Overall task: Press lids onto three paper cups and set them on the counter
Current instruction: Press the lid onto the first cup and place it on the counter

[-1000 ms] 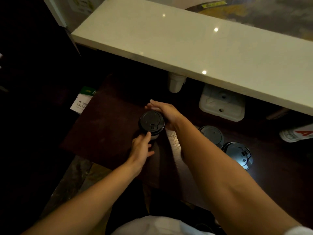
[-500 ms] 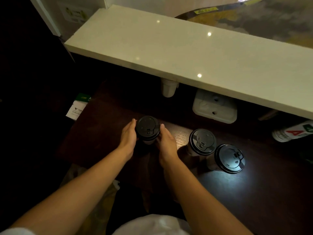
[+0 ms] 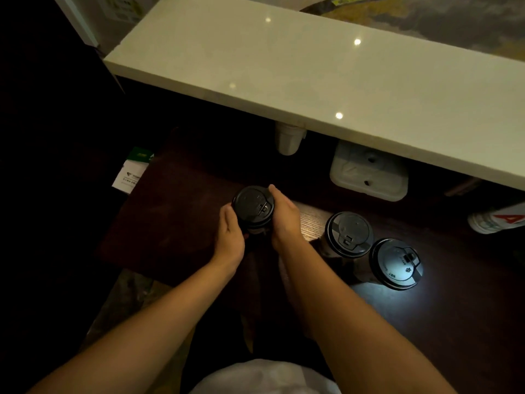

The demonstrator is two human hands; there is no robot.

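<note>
A paper cup with a black lid [image 3: 252, 207] stands on the dark lower worktop [image 3: 176, 223]. My left hand [image 3: 230, 237] cups its left side and my right hand [image 3: 284, 217] cups its right side, fingers curled around the rim. To the right stand two more lidded cups, one [image 3: 349, 234] in the middle and one [image 3: 396, 263] further right in a patch of bright light. The pale stone counter [image 3: 312, 81] runs across above the worktop.
Under the counter's edge sit a white paper cup [image 3: 288, 139] and a white moulded tray [image 3: 369, 174]. A white and green card [image 3: 132, 173] lies at the worktop's left edge. A white object with red print [image 3: 500, 220] lies at the far right.
My right hand came off the lid's far side to the cup's right side. Both hands now flank the cup. The camera view shifted slightly.
</note>
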